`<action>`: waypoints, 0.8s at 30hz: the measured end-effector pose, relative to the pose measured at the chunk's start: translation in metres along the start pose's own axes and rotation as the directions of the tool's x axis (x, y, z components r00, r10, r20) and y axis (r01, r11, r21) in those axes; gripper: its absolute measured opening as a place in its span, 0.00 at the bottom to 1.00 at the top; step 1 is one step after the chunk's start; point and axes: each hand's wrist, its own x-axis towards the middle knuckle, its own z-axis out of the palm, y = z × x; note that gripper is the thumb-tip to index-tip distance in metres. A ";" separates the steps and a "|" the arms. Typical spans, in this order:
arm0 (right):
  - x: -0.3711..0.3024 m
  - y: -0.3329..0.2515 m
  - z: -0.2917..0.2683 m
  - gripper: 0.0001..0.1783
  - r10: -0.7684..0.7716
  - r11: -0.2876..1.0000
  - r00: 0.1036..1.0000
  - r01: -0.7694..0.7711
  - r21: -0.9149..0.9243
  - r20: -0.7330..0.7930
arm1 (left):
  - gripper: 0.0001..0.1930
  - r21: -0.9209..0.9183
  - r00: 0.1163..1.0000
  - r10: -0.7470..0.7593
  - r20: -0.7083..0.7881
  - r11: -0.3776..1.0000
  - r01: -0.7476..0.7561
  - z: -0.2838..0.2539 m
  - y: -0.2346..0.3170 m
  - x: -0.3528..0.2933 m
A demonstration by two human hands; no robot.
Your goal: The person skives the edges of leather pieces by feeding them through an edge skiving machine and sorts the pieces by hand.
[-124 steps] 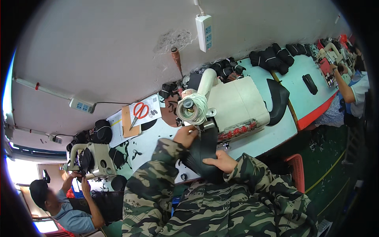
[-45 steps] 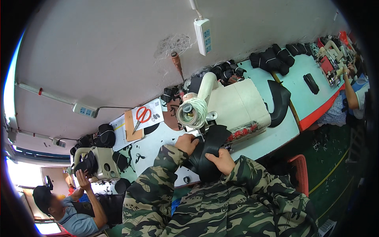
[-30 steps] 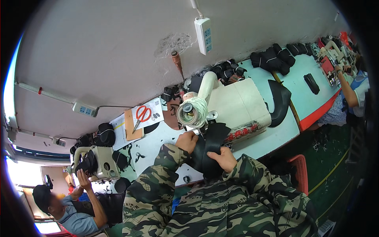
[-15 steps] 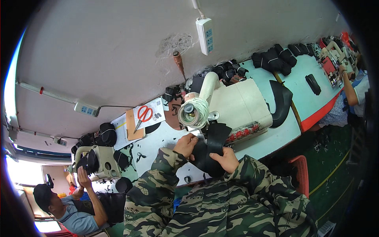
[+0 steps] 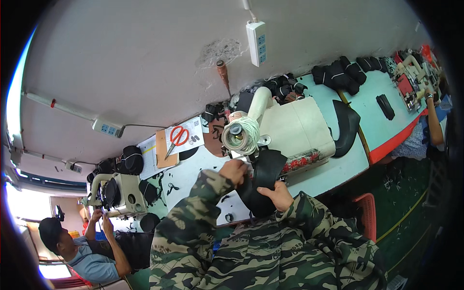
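The black sheet piece lies beneath both hands, in front of the machine head. Right hand: thumb flat on the piece's upper face; remaining fingers curl under its edge, gripping it. Left hand: fingers bent and close together at the piece's left edge; whether they pinch it cannot be told.

The work surface is a white tabletop, with small black scraps left of the left fingers. Beyond those fingers, farther left, red-handled scissors rest across papers and a brown card. Directly beyond the fingertips stands a cream sewing machine bearing a coil of pale cord. Right of the machine lies a curved black panel.

Room: a grey wall rises beyond the fingers, carrying a white power strip. A red basket stands right of the right hand, above a green floor.
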 end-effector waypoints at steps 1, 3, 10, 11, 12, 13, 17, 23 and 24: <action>-0.001 -0.004 -0.002 0.13 0.025 0.999 1.000 -0.025 0.028 0.000 | 0.18 0.022 0.997 0.074 -0.022 0.997 -0.073 -0.003 -0.008 -0.006; -0.007 -0.023 -0.007 0.13 0.004 1.000 1.000 -0.004 -0.010 -0.001 | 0.22 -0.099 0.997 -0.057 0.042 0.993 0.061 -0.009 -0.023 -0.035; -0.019 -0.034 -0.014 0.13 -0.035 0.991 0.998 0.042 -0.130 0.056 | 0.18 -0.757 0.992 -0.095 0.082 0.642 0.124 0.024 -0.017 -0.040; -0.017 -0.031 -0.014 0.14 -0.053 0.985 0.997 0.060 -0.160 0.048 | 0.16 -0.614 0.999 -0.047 -0.012 0.788 0.029 0.024 -0.015 -0.035; -0.015 -0.028 -0.014 0.14 -0.051 0.985 0.997 0.059 -0.164 0.049 | 0.12 -0.521 0.992 -0.104 -0.069 0.852 0.054 0.026 -0.012 -0.031; -0.012 -0.024 -0.014 0.14 -0.049 0.980 0.998 0.055 -0.190 0.033 | 0.12 -0.522 0.992 -0.104 -0.067 0.851 0.054 0.026 -0.010 -0.028; -0.003 -0.012 -0.015 0.15 -0.043 0.977 0.999 0.041 -0.210 -0.005 | 0.14 -0.220 0.978 -0.036 -0.205 0.976 -0.010 0.025 -0.010 -0.015; -0.006 -0.015 -0.014 0.15 -0.043 0.976 0.999 0.038 -0.217 -0.018 | 0.13 0.218 0.934 0.038 -0.356 0.975 0.043 0.023 0.001 -0.001; -0.007 -0.012 -0.012 0.15 -0.041 0.975 0.999 0.038 -0.219 -0.010 | 0.13 0.215 0.931 0.035 -0.363 0.975 0.048 0.023 0.002 -0.001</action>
